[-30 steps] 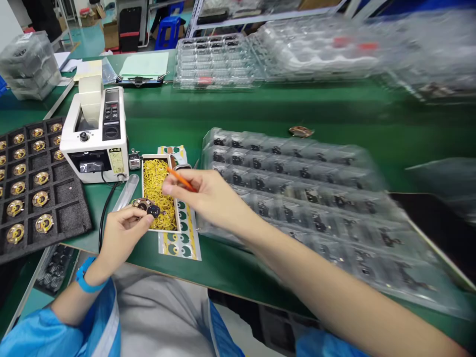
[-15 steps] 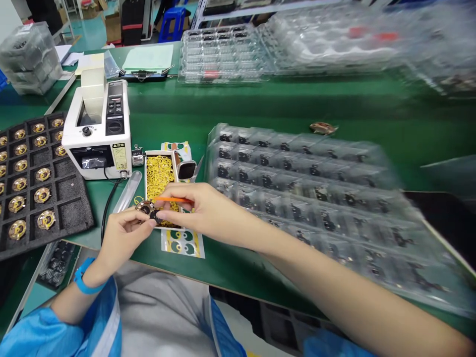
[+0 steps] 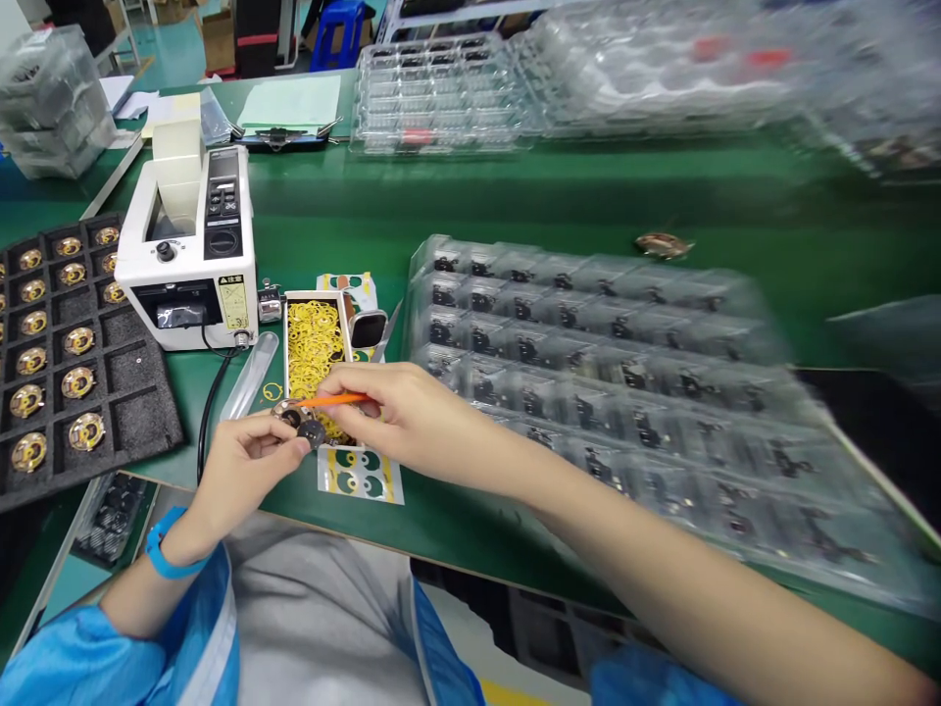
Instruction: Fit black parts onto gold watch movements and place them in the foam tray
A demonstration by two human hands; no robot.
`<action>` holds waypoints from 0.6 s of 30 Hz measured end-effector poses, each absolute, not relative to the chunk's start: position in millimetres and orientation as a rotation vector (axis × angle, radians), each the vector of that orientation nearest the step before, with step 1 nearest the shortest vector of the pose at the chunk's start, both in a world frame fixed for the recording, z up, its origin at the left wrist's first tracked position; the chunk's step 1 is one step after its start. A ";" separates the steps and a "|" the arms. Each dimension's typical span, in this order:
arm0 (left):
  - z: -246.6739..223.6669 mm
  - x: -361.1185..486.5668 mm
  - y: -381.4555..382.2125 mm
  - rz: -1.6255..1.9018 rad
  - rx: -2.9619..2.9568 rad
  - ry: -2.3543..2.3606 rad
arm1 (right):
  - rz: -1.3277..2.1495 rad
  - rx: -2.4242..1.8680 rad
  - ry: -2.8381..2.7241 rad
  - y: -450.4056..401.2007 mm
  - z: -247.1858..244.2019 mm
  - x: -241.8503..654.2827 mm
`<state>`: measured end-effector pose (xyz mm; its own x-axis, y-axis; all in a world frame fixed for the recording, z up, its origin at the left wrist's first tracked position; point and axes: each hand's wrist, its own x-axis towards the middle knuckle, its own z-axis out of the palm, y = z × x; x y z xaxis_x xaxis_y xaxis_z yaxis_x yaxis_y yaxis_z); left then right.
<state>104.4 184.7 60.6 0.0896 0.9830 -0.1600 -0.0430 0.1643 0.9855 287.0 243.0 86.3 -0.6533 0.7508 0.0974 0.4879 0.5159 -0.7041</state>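
Note:
My left hand [image 3: 246,476] pinches a small round brass-coloured assembly [image 3: 285,413] between thumb and fingers. A dark round disc [image 3: 312,432] shows at its right side, by my left thumb tip; whether the two are joined, I cannot tell. In my right hand [image 3: 397,407] is a thin orange stick [image 3: 334,399], its tip at the assembly's upper edge. Both hands work over the lower left part of a shallow white box [image 3: 287,338] filled with yellow rings [image 3: 313,338]. One loose yellow ring [image 3: 272,391] lies just left of the box.
Left stand a white tape dispenser [image 3: 235,260] and a black foam tray [image 3: 151,417] holding brass-coloured round parts. A clear plastic tray [image 3: 433,245] of small black parts spreads under and beyond my right forearm. A clear tube [image 3: 254,378] and a smartwatch-like piece [image 3: 368,330] flank the box.
The orange stick's tip has shifted slightly left and down on the assembly. More of the dark disc shows beside my left thumb now. The whole view has moved a little.

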 end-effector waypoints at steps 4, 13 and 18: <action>62.0 104.3 183.7 1.081 1.142 1.193 | 0.869 -1.038 -2.380 241.7 87.4 286.6; 57.7 108.4 178.4 1.154 1.286 1.240 | 0.896 -1.085 -2.286 231.0 82.1 276.5; 55.6 108.4 176.7 1.158 1.297 1.228 | 0.958 -1.034 -2.229 229.0 81.6 278.2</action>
<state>108.4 176.7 55.6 0.0389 0.9991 0.0174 0.0759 -0.0203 0.9969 278.2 229.0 81.6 -0.5874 0.7969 0.1408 0.4463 0.4642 -0.7651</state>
